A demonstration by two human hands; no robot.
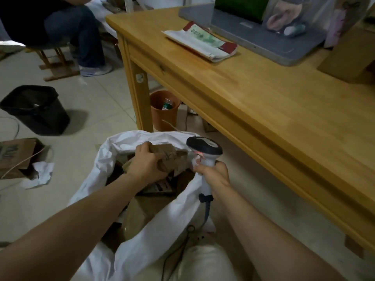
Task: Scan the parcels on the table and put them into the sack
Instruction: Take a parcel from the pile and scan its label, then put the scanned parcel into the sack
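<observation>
My left hand grips a small brown cardboard parcel over the open mouth of the white sack on the floor. Several other brown parcels lie inside the sack. My right hand holds the white handle of a barcode scanner, whose dark head points at the parcel with a red light showing. One white and red flat parcel lies on the wooden table at the upper right.
A grey board and a brown box sit on the table's far side. A black bin, an orange bucket under the table and a paper bag stand on the floor. A seated person is at the upper left.
</observation>
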